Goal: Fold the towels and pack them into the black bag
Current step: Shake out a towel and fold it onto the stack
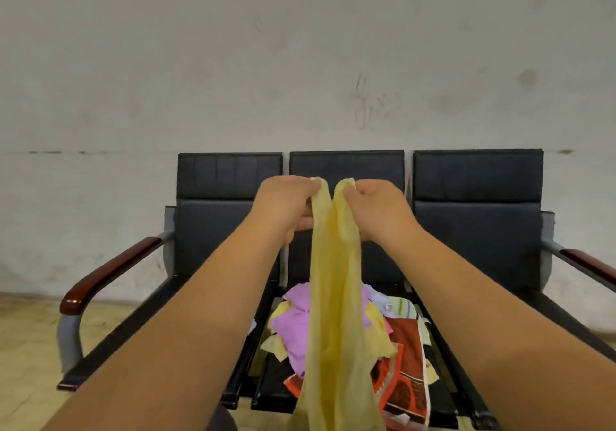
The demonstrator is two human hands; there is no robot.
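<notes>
A pale, stained wall (300, 47) fills the upper half of the view, with scuff marks right of centre. Against it stands a black bench (476, 224) of 3 padded seats and 3 backrests on a grey metal frame, with a dark red-brown armrest (110, 270) at the left end and another (590, 264) at the right. A strip of yellowish floor (30, 347) shows at lower left.

The yellow towel (333, 330) hangs in the air in front of the middle seat. Its long axis runs vertically: the top edge is up at the hands and the cloth drops in 2 loose folds, with the lower end passing out of the bottom of the view. It hangs in front of a loose heap of unfolded towels on the middle seat: a red patterned towel (403, 364) at the right, a purple towel (293, 327) at the left, and a striped towel (400, 307) at the back.

Both bare forearms reach forward. The left hand (286, 204) and the right hand (376, 207) are held high and close together, nearly touching, each with fingers curled and pinching 1 top corner of the yellow towel.
</notes>
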